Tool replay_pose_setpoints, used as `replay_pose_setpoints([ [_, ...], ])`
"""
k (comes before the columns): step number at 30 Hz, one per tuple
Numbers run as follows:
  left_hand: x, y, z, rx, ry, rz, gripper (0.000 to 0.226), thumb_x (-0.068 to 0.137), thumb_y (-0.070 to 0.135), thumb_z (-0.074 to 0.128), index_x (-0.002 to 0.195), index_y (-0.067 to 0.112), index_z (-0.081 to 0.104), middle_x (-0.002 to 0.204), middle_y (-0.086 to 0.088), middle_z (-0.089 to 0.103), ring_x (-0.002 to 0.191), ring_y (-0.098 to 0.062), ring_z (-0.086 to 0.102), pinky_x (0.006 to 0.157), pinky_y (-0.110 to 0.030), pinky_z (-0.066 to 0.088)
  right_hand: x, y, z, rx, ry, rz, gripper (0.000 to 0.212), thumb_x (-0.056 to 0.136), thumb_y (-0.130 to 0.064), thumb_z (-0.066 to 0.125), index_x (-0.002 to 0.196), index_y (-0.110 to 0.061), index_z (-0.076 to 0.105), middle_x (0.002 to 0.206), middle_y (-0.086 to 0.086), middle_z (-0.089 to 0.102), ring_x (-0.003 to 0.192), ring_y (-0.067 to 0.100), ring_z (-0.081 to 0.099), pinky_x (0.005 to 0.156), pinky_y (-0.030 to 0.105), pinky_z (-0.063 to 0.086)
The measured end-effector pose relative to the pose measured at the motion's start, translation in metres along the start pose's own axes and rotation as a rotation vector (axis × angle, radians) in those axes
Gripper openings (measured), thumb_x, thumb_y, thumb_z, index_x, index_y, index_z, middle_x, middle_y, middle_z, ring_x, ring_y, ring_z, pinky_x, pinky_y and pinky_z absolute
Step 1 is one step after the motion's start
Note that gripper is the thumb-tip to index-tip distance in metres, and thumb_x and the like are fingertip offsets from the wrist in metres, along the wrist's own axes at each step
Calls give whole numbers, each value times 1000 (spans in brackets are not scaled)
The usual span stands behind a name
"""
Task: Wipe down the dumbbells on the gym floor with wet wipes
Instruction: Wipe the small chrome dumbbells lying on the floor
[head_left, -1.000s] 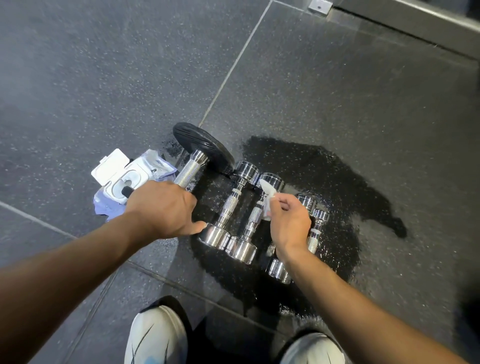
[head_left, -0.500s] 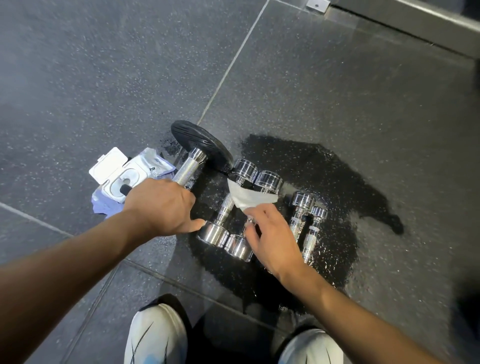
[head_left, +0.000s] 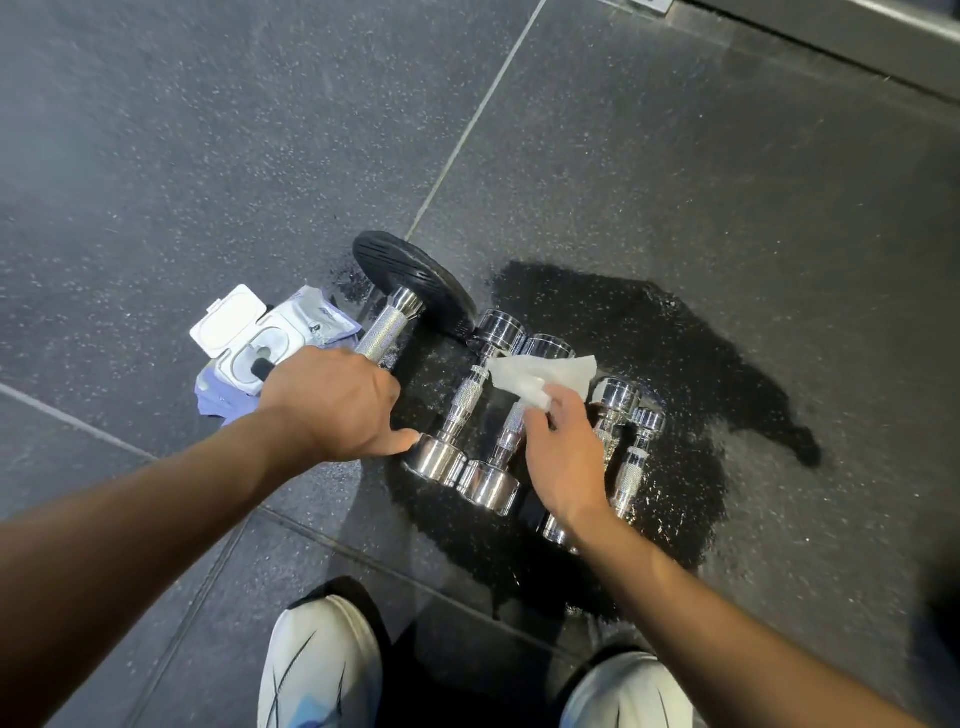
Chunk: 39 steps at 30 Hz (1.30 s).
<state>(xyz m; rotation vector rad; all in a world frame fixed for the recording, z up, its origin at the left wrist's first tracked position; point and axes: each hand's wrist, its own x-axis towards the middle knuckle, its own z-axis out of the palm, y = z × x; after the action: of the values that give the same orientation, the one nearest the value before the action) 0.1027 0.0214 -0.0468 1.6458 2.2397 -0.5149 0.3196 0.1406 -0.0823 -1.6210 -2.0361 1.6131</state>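
Note:
Several chrome dumbbells lie side by side on a wet dark patch of floor. My right hand (head_left: 563, 457) pinches a white wet wipe (head_left: 540, 376) over the second chrome dumbbell (head_left: 506, 444). To its left lies another chrome dumbbell (head_left: 457, 415); two smaller ones (head_left: 631, 452) lie to the right, partly hidden by my right hand. My left hand (head_left: 332, 405) grips the lower part of the handle of a larger dumbbell (head_left: 387, 330) with a black plate (head_left: 410, 278), thumb touching the leftmost chrome head.
An open wet-wipe pack (head_left: 260, 348) with its white lid flipped up lies left of the black-plate dumbbell. My two white shoes (head_left: 319, 665) stand at the bottom edge. A raised ledge (head_left: 831, 36) runs along the top right.
My right hand has moved left from the smaller dumbbells to the second chrome dumbbell, and the wipe has spread out over its upper end. My left hand has stayed put.

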Motion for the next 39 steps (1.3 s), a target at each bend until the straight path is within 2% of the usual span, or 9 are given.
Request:
replay_pose_setpoints([
  [3,0,-1,1,9,5,4,58,84,88,37,83,33,54,81,10,59,84,-19,60,68,-33,44,13,-6,-2,95,69,91,27,103,-27,45,116,-13,64,78,-4,58,66,17,49,60,40,48],
  [6,0,-1,1,15,3,7,58,85,88,37,83,33,55,79,10,59,83,-19,60,67,-32,44,23,-13,-8,265,55,211,32,101,-22,44,71,-10,44,66,-4,32,76,29,34,71,44,31],
  [8,0,0,0,12,-1,5,57,85,87,37,83,33,54,79,10,57,83,-20,59,67,-32,42,23,-16,-9,241,-39,265,35,105,-27,44,86,-1,59,68,8,55,82,46,48,79,41,46],
  [9,0,0,-1,10,0,3,57,85,87,37,83,33,53,79,10,57,83,-20,59,67,-32,43,23,-15,-7,207,-84,267,42,106,-31,44,107,6,63,98,20,67,114,53,56,104,49,41],
  [11,0,-1,0,12,-1,3,57,85,87,36,83,33,53,79,10,58,82,-20,59,67,-32,44,23,-16,-8,126,-134,282,53,107,-37,44,133,8,50,127,28,60,116,46,60,103,49,41],
  [14,0,0,-1,5,-14,-11,58,85,88,36,83,33,54,79,11,58,81,-19,58,68,-32,46,28,-16,-16,127,-198,343,49,108,-34,47,142,0,47,122,20,66,106,35,69,102,52,48],
  [23,-2,2,-5,20,-25,-26,56,86,87,36,85,34,54,74,10,50,80,-20,54,66,-32,42,24,-2,-39,-174,-491,218,17,104,-24,53,97,-20,68,97,2,72,89,13,70,67,19,55],
  [29,-3,4,-8,31,-31,-42,55,86,86,37,85,34,53,76,10,49,79,-20,51,66,-33,38,26,-6,-41,-438,-53,-397,31,107,-27,45,78,-26,57,79,-1,58,65,20,54,55,27,35],
  [39,-2,2,-7,20,-19,-30,57,85,87,37,80,32,53,73,11,51,78,-18,53,62,-32,37,20,18,-10,-768,-208,-498,39,100,-7,44,137,-13,54,134,15,44,101,39,57,77,45,49],
])
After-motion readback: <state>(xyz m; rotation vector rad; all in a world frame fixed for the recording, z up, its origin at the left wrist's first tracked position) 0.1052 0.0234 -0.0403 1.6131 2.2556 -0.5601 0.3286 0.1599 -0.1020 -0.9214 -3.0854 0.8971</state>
